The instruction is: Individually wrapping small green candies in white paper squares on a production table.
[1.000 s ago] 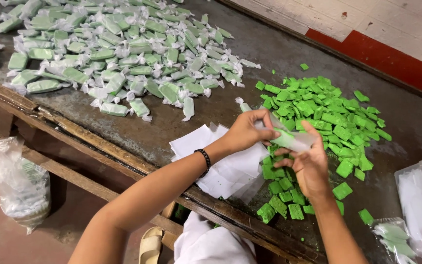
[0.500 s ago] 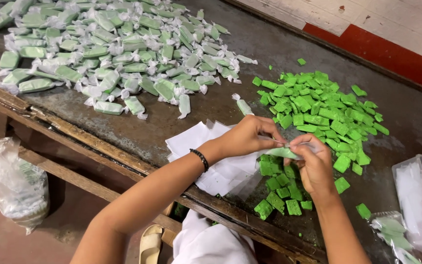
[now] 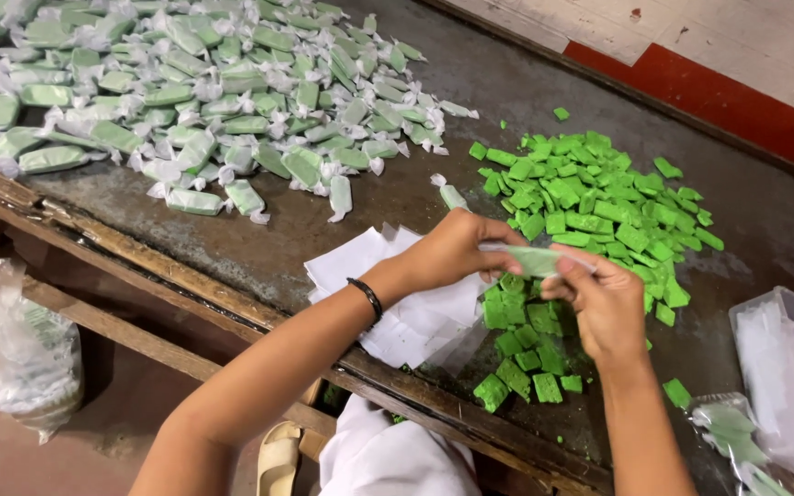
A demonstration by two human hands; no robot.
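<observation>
The person's left hand (image 3: 457, 250) and right hand (image 3: 604, 298) both pinch one green candy in its clear wrapper (image 3: 533, 261), one hand at each end, just above the counter (image 3: 507, 83). The candy looks small and light, and a bit soft. The wrapper is thin and probably slippery, so the twisted ends look like the best spots to hold. Compared with a second ago, the hands have moved closer together and sit lower over the pile of bare green candies (image 3: 590, 197).
</observation>
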